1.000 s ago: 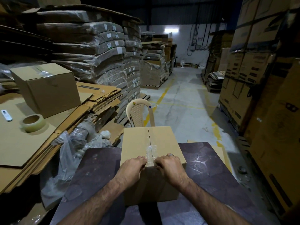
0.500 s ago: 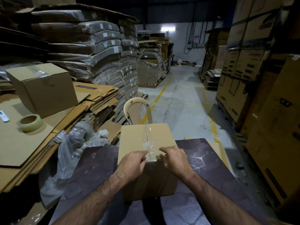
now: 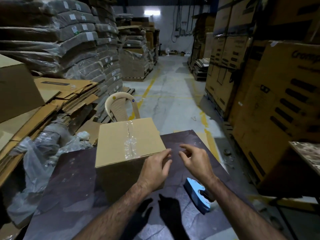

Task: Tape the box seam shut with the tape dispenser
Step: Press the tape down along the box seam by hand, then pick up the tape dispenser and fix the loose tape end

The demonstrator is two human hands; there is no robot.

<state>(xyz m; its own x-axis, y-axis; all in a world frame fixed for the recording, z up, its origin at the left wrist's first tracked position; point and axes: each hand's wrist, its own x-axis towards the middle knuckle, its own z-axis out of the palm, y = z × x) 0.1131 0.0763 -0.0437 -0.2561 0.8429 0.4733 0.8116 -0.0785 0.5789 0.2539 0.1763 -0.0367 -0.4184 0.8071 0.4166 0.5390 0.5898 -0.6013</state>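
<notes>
Standing at a dark table [image 3: 78, 196], a person faces a cardboard box [image 3: 117, 144] set at its far edge. The left hand [image 3: 155, 168] hangs by the box's near right corner, and the right hand [image 3: 197, 163] hovers over the table beside it. Both have loose, spread fingers and hold nothing. A blue dispenser [image 3: 197, 194] lies toward the table's right edge, beneath the right forearm. Crinkled clear tape [image 3: 129, 144] covers the top seam. Taping looks done; another strip would mean gripping the dispenser first.
</notes>
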